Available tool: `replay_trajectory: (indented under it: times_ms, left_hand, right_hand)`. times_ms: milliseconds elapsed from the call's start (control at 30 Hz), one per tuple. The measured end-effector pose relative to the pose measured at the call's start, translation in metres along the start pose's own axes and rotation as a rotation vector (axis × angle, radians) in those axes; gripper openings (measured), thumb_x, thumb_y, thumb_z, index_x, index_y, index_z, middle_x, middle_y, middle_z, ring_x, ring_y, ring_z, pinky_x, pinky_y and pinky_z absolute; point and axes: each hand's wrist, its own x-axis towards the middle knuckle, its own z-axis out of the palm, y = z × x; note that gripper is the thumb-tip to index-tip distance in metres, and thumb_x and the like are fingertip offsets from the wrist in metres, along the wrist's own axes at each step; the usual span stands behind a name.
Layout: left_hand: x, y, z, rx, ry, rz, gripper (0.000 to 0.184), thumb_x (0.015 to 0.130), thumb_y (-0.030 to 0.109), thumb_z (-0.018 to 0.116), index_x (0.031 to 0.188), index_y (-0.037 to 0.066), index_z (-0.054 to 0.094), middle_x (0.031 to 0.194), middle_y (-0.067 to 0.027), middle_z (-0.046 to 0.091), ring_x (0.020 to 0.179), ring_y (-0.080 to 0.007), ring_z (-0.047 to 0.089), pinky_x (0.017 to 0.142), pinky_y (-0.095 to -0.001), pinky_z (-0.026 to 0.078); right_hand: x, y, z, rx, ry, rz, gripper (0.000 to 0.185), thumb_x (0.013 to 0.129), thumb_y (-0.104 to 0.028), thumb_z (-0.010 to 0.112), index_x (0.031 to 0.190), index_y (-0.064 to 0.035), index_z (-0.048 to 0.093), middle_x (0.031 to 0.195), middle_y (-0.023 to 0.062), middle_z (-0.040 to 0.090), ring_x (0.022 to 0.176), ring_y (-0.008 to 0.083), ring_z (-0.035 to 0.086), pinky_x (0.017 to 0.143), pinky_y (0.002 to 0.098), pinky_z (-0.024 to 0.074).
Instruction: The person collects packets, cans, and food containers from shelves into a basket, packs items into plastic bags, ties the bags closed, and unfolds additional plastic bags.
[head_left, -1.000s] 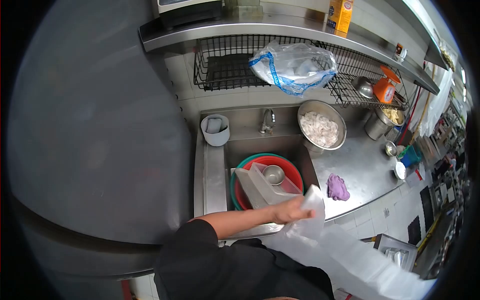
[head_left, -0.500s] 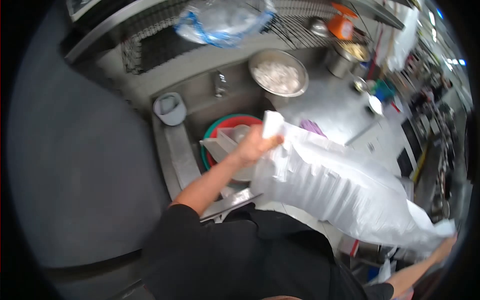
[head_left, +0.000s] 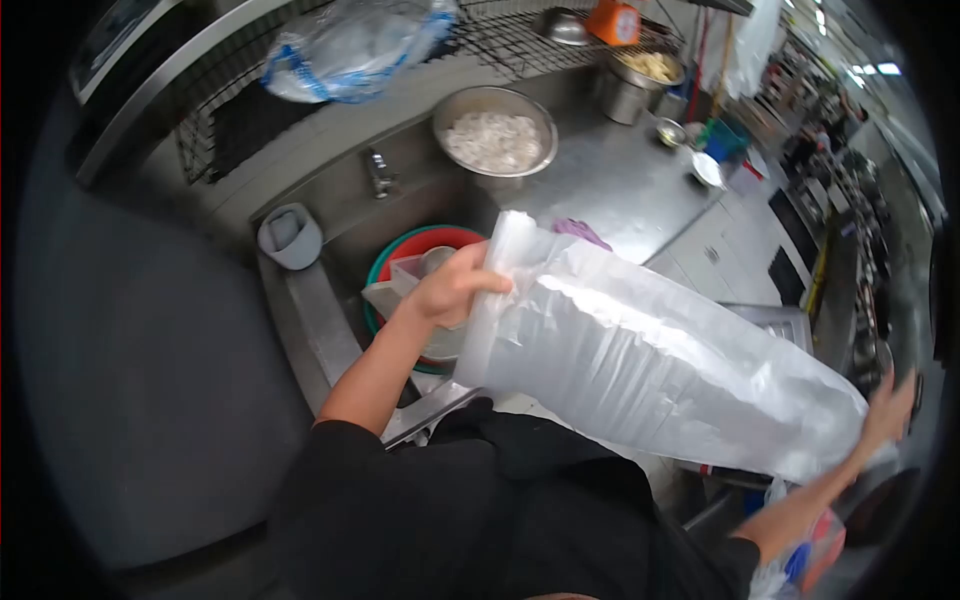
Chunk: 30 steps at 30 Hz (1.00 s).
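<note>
A long sheet of clear plastic [head_left: 660, 360] is stretched between my two hands, in front of the sink and counter. My left hand [head_left: 455, 287] is closed on its rolled end, the thumb across the front. At the far right my right hand [head_left: 888, 412] is at the other end of the plastic, with fingers raised and somewhat blurred; its grip cannot be made out. Behind my left hand, a red basin [head_left: 440, 237] inside a green one sits in the sink, holding pale plastic containers and a metal bowl [head_left: 436, 260].
A steel bowl of whitish food [head_left: 543, 160] stands beside the tap [head_left: 380, 172]. A purple cloth [head_left: 582, 232] lies on the counter, partly behind the plastic. A grey container [head_left: 292, 238] is at the sink's left corner. Above hangs a wire rack [head_left: 500, 45] with a plastic bag [head_left: 365, 50].
The view has turned to the right. The plastic, earlier hanging loosely from my left hand, is now stretched wide. My right hand has come into view at its far end, its fingers now raised.
</note>
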Motion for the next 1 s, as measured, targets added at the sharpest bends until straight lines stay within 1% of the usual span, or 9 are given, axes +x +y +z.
replay_trajectory:
  times_ms: [167, 200, 267, 467, 667, 733, 833, 933, 1000]
  left_hand:
    - [0.012, -0.006, 0.062, 0.415, 0.045, 0.07, 0.051, 0.082, 0.007, 0.08, 0.127, 0.0, 0.057, 0.114, -0.0058, 0.066, 0.104, -0.0132, 0.063, 0.091, -0.0311, 0.051]
    - [0.013, -0.007, 0.063, 0.454, 0.044, 0.076, 0.051, 0.081, 0.006, 0.082, 0.126, 0.001, 0.058, 0.112, -0.0054, 0.067, 0.103, -0.0131, 0.063, 0.09, -0.031, 0.051]
    - [0.01, -0.019, 0.047, 0.43, 0.041, 0.042, 0.047, 0.081, 0.006, 0.082, 0.122, 0.001, 0.06, 0.109, -0.0051, 0.067, 0.1, -0.0139, 0.065, 0.088, -0.0308, 0.052]
    - [-0.009, -0.032, 0.027, 0.08, 0.15, 0.05, 0.059, 0.083, 0.002, 0.077, 0.134, 0.002, 0.047, 0.121, -0.0095, 0.062, 0.111, -0.018, 0.063, 0.094, -0.0347, 0.053]
    - [-0.021, -0.032, 0.038, -0.043, 0.212, 0.055, 0.035, 0.096, 0.016, 0.067, 0.127, -0.001, 0.06, 0.118, -0.0118, 0.067, 0.106, -0.021, 0.068, 0.095, -0.0366, 0.055]
    - [-0.018, -0.033, 0.045, 0.007, 0.262, 0.094, 0.038, 0.098, 0.028, 0.068, 0.124, 0.002, 0.061, 0.113, -0.0081, 0.067, 0.098, -0.0169, 0.068, 0.088, -0.0342, 0.056]
    - [-0.001, -0.074, 0.049, 0.098, 0.453, 0.154, 0.036, 0.098, 0.039, 0.067, 0.113, 0.006, 0.064, 0.1, -0.0024, 0.066, 0.087, -0.0122, 0.065, 0.076, -0.0315, 0.056]
    - [-0.007, -0.063, 0.02, -0.166, 0.647, 0.202, 0.031, 0.098, 0.041, 0.068, 0.101, 0.01, 0.064, 0.089, 0.0027, 0.061, 0.081, -0.0091, 0.061, 0.066, -0.0307, 0.053]
    - [-0.062, -0.008, -0.041, -0.167, 0.824, 0.409, 0.029, 0.097, 0.042, 0.068, 0.098, 0.013, 0.064, 0.079, 0.0043, 0.059, 0.069, -0.0084, 0.059, 0.06, -0.0302, 0.049]
  right_hand:
    - [-0.131, -0.342, -0.129, 1.218, -0.554, -0.67, 0.062, 0.094, -0.032, 0.068, 0.142, 0.0008, 0.047, 0.141, 0.0265, 0.052, 0.128, 0.0384, 0.051, 0.109, 0.042, 0.0363]
    - [-0.158, -0.386, -0.116, 1.421, -0.46, -0.656, 0.044, 0.096, -0.03, 0.066, 0.126, 0.0013, 0.06, 0.112, 0.023, 0.064, 0.098, 0.0344, 0.059, 0.091, 0.0415, 0.0449]
    - [-0.176, -0.417, -0.093, 1.473, -1.344, -0.429, 0.029, 0.098, -0.027, 0.064, 0.095, 0.0002, 0.071, 0.086, 0.0136, 0.066, 0.082, 0.0192, 0.06, 0.076, 0.0338, 0.0475]
    - [-0.135, -0.362, -0.057, 1.686, -1.13, -0.275, 0.03, 0.099, -0.023, 0.065, 0.081, 0.001, 0.065, 0.067, -0.0057, 0.049, 0.068, 0.0033, 0.043, 0.059, 0.0252, 0.0364]
    - [-0.121, -0.354, -0.052, 1.654, -0.951, -0.281, 0.036, 0.1, -0.026, 0.064, 0.078, 0.001, 0.061, 0.066, -0.0057, 0.046, 0.067, 0.0043, 0.041, 0.058, 0.025, 0.0349]
    - [-0.136, -0.368, -0.074, 1.596, -1.008, -0.055, 0.028, 0.099, -0.021, 0.064, 0.08, 0.0006, 0.064, 0.065, 0.0, 0.055, 0.061, 0.0096, 0.048, 0.055, 0.0307, 0.0392]
    - [-0.204, -0.405, -0.102, 1.697, -0.544, -0.306, 0.021, 0.097, -0.015, 0.061, 0.083, -0.0015, 0.068, 0.069, 0.011, 0.065, 0.058, 0.021, 0.057, 0.057, 0.0383, 0.0458]
    - [-0.215, -0.374, -0.009, 0.881, -0.96, -0.543, 0.02, 0.101, -0.015, 0.051, 0.098, -0.0021, 0.066, 0.088, 0.0141, 0.068, 0.083, 0.0226, 0.064, 0.074, 0.0399, 0.0503]
    - [-0.177, -0.278, 0.111, 0.797, -0.731, -0.12, 0.025, 0.102, -0.019, 0.051, 0.103, -0.0002, 0.068, 0.088, 0.016, 0.069, 0.083, 0.024, 0.066, 0.075, 0.0402, 0.0509]
